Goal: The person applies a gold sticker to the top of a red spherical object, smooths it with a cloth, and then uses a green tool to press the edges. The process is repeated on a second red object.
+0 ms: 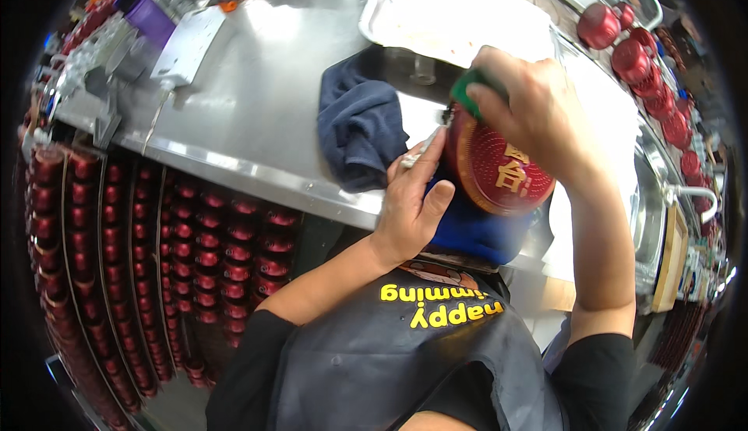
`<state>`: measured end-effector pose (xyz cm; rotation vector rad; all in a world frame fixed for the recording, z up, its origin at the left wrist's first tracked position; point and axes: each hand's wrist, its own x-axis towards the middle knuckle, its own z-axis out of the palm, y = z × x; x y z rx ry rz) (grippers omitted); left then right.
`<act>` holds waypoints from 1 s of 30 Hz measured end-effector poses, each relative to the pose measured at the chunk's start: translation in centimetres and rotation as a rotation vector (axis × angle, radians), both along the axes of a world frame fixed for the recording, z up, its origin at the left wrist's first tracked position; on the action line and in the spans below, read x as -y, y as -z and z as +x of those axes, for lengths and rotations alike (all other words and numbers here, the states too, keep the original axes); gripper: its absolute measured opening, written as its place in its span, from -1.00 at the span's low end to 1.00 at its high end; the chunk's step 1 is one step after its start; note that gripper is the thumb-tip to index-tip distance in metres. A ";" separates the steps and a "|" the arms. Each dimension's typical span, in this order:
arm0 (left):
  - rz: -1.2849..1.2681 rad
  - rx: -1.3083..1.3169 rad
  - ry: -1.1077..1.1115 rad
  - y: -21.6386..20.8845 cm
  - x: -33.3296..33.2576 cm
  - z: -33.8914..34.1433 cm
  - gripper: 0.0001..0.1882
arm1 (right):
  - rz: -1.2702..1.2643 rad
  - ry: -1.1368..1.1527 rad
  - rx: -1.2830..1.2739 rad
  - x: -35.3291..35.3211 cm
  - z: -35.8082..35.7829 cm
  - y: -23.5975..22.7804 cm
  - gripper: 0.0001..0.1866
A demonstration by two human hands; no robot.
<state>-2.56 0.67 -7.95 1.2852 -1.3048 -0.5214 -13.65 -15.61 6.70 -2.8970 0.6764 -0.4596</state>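
Just in front of me a round dark-red piece [483, 170] with gold lettering and rows of dots rests tilted on a blue cloth [475, 236]. My right hand [534, 100] is closed around a green block or pad [477, 90], somewhat blurred, at the far edge of the red piece. My left hand [413, 209] lies at the near left side of the piece, thumb apart. Between its fingers is a slim white-handled tool [421, 151] whose dark tip points at the piece's rim. Next to that hand lies a crumpled navy towel [360, 123].
A white tray [374, 19] with white sheets stands at the back. At the left is a white power strip [187, 45] beside a purple cup [146, 14]. Red round containers [629, 61] line the right. Stacked red tins [195, 232] stand below the steel counter [265, 131]. A sink [648, 232] is at the right.
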 end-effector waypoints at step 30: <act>0.040 0.024 0.040 -0.7 0.7 -0.7 -0.04 | 0.224 0.620 0.845 -7.5 -12.7 11.4 -0.76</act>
